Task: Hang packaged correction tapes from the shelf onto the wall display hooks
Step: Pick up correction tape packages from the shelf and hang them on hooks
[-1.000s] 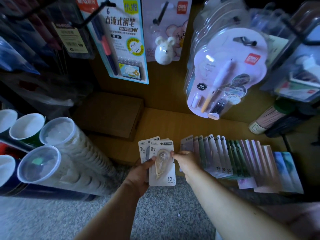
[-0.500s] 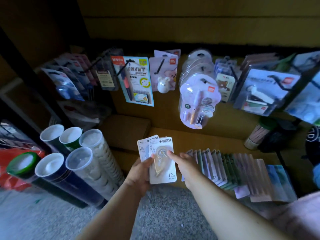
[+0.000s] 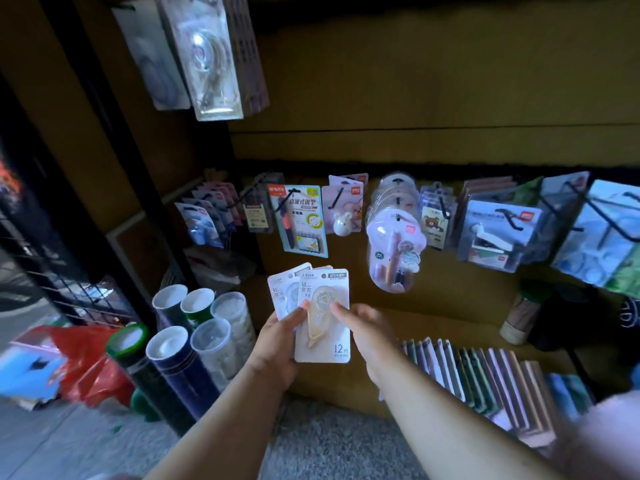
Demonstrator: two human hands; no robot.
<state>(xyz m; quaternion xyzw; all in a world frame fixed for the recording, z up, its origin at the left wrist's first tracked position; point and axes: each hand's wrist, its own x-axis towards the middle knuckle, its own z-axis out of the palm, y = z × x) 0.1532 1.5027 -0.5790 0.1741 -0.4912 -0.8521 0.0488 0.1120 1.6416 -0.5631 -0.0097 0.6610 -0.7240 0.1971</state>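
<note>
The brown wooden wall panel [image 3: 433,98] fills the background, and every place below is given from it. Across its lower part hangs a row of blister-packed stationery cards on black wire hooks [image 3: 391,220]. At its foot runs the brown wooden shelf [image 3: 450,317], with a leaning row of thin pastel notebooks [image 3: 485,375] at the shelf's right end. Left of the panel, on the floor, stand clear-lidded cylindrical tubes [image 3: 194,337]. In front of the panel's lower middle, below the hooks, the fanned white packaged correction tapes [image 3: 318,306] are held up. The left hand [image 3: 277,344] grips the fan from the left, thumb across the cards. The right hand [image 3: 367,330] pinches the front card's right edge, fingertips on its clear blister.
</note>
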